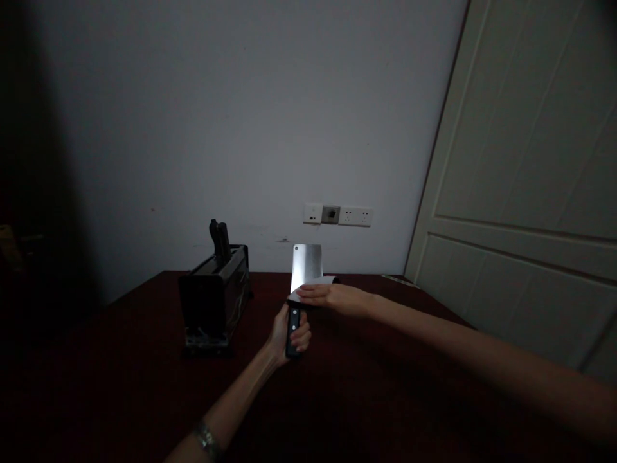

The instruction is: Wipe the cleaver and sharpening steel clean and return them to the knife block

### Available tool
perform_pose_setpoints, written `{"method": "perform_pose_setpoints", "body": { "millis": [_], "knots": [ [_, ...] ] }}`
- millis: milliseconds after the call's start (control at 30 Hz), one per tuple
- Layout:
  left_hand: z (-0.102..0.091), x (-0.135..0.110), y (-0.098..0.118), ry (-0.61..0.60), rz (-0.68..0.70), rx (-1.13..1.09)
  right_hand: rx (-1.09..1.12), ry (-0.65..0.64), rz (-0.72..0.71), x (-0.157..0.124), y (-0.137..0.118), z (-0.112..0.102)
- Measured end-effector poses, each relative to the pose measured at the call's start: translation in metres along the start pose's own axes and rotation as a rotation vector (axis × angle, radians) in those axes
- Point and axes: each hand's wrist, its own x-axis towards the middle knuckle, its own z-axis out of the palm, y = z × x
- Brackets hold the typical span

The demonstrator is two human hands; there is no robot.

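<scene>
My left hand (295, 332) is closed round the black riveted handle of a cleaver (307, 258), whose broad, shiny blade points up and away from me. Across the lower blade, just above the handle, lies a white cloth (324, 281); it looks thin, and I cannot tell its exact material. My right hand (332, 297) comes in from the right and holds this cloth against the blade, fingers together and pointing left. The cloth and fingers hide the blade's lower part.
A dark knife block (213, 302) stands on the dark red table (366, 399) to the left, with black-handled knives (220, 239) upright in it. Behind the table is a pale wall with sockets (355, 217). A white panelled door (525, 173) closes off the right side.
</scene>
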Motion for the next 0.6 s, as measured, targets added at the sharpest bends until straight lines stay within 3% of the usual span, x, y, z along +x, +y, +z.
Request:
{"method": "perform_pose_setpoints", "body": {
  "millis": [200, 433, 600],
  "knots": [
    [0.003, 0.0, -0.002, 0.007, -0.02, -0.01, 0.006, 0.022, 0.092, -0.011, 0.006, -0.002],
    [0.001, -0.001, 0.001, 0.017, -0.008, -0.006, -0.006, -0.046, 0.004, -0.016, -0.007, 0.004],
    [0.006, -0.001, 0.001, -0.028, -0.003, -0.002, -0.02, 0.053, 0.078, -0.015, 0.011, -0.01]
  ]
}}
